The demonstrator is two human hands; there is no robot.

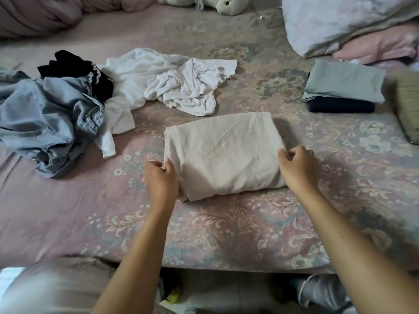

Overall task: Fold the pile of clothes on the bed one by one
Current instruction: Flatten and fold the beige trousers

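Observation:
A beige garment (pixel 223 152), folded into a thick rectangle, lies on the bed (pixel 249 234) in front of me. My left hand (pixel 161 177) grips its left edge, fingers curled on the cloth. At the garment's right edge my right hand (pixel 298 167) pinches the fabric. Unfolded clothes lie at the back left: a crumpled white garment (pixel 172 82), a light blue denim piece (pixel 49 118) and a black item (pixel 72 66).
Two folded pieces are stacked at the right, a pale green one (pixel 344 81) on a dark navy one (pixel 340 106). Pillows (pixel 340 21) lie at the back right, a plush toy (pixel 226 4) at the back, a blurred tan object (pixel 405 109) at the right edge.

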